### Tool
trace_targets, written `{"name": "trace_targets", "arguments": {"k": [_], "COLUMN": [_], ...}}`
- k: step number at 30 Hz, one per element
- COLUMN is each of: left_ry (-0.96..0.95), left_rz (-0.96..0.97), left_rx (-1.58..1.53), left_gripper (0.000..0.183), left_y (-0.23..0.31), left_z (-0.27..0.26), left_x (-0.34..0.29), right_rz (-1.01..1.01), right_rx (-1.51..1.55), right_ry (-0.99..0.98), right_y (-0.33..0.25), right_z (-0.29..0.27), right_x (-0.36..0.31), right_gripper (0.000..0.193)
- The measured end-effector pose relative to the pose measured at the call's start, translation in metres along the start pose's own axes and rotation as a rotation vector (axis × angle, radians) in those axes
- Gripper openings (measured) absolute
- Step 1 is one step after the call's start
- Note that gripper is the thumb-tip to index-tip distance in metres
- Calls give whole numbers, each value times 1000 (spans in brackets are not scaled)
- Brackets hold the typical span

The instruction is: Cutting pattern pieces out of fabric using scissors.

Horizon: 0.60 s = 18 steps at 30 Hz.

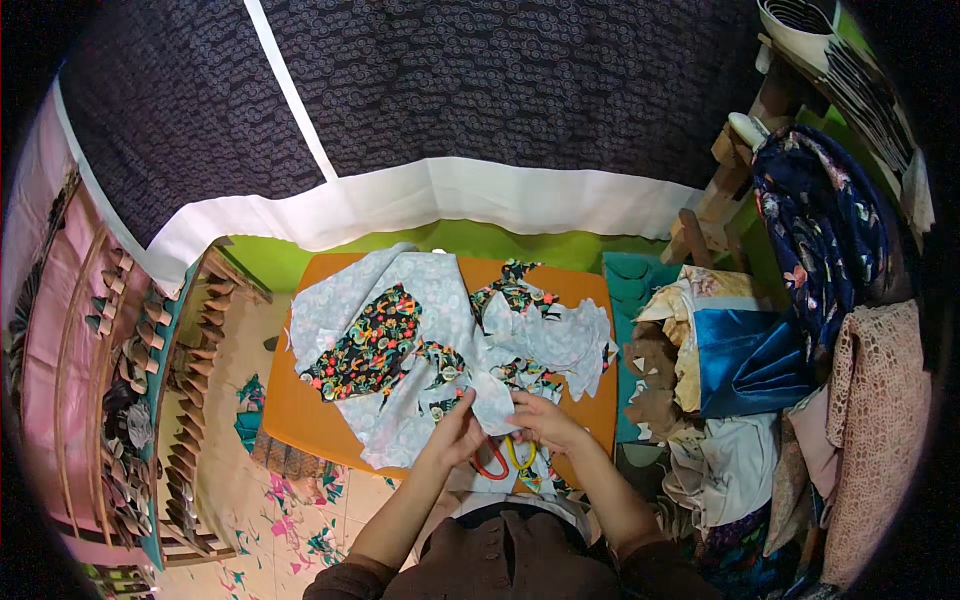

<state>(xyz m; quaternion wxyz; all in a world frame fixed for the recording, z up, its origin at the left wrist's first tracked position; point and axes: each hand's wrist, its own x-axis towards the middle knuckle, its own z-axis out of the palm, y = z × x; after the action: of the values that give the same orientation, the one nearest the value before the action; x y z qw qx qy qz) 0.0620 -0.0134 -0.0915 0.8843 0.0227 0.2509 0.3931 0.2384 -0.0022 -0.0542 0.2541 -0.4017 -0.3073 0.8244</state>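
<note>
My left hand (460,432) pinches the pale edge of a floral fabric near the front of the table. Opposite it, the bent fingers of my right hand (545,420) close on the same pale piece of fabric (493,402). Just below and between the hands is a pair of scissors (489,463) with one red and one yellow handle loop; its blades are hidden. Whether a finger touches the yellow loop is unclear. The fabric is black with colourful flowers on one face and whitish on the other. More of it lies crumpled and spread over the table.
An orange table (285,405) carries the cloth. To the right are stacked folded fabrics, including a shiny blue cloth (750,360). A wooden rack (190,420) with shoe-like shapes stands left. Coloured scraps (290,515) litter the floor, and a dark patterned curtain (500,90) hangs behind.
</note>
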Motion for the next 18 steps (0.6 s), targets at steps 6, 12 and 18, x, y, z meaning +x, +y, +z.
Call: {"name": "trace_targets", "arguments": {"k": [6, 12, 18], "left_ry": [105, 89, 17], "left_rz": [273, 300, 341], "left_rx": [-98, -80, -109], "left_gripper": [36, 34, 30], "left_y": [-5, 5, 9], "left_z": [-32, 15, 30], "left_x": [16, 6, 2], "right_rz": [-104, -469, -434], "right_rx": [-114, -1415, -1588], "right_ry": [148, 547, 451], "right_y": [35, 96, 99], "right_z": [-27, -3, 7], "right_x": [21, 22, 17], "right_gripper": [37, 51, 60]}}
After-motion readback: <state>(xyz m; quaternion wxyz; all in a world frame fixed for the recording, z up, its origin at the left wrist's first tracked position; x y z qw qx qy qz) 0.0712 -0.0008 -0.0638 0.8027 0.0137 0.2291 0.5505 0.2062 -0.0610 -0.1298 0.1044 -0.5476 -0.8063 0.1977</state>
